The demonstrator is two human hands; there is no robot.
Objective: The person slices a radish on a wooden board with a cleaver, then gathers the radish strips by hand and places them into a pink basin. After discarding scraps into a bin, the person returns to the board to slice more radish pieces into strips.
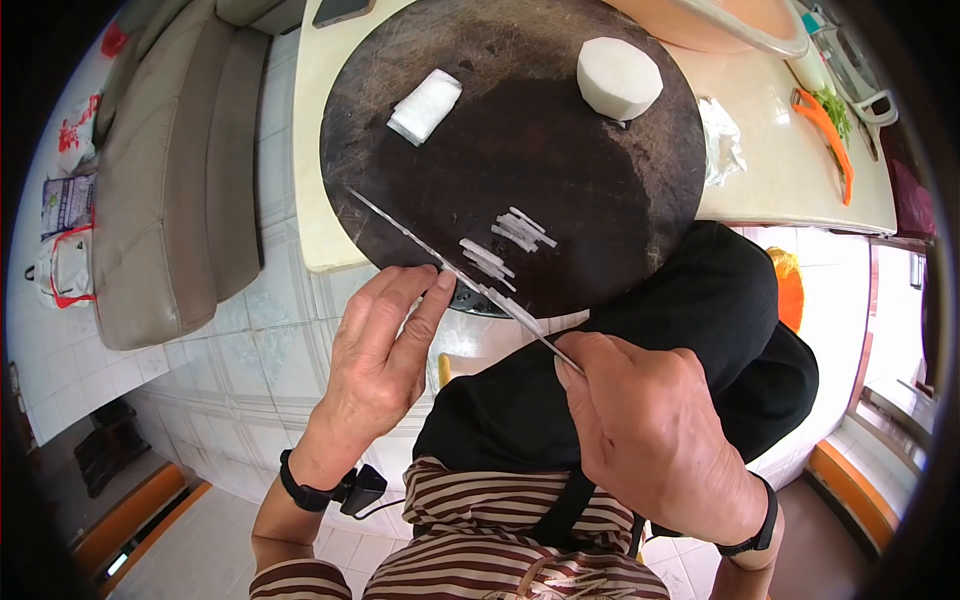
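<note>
My right hand (650,430) is closed round the handle end of a knife (400,229), seen edge-on, its thin blade running up and left over the round dark cutting board (400,175). My left hand (385,350) has its bent fingertips against the blade's near side; whether they pinch anything is hidden. White strips (487,263) lie just beyond the blade, and more cut strips (524,229) lie a little farther right. Stacked white slices (425,106) rest at the board's upper left. A thick white peeled chunk (619,79) stands at its upper right.
Right of the board are a crumpled white tissue (721,142), an orange peeler (830,140) and green leaves (832,110). A large peach-coloured basin (720,25) stands at the back right. A phone (342,10) lies at the back left. A grey sofa (175,170) is at left.
</note>
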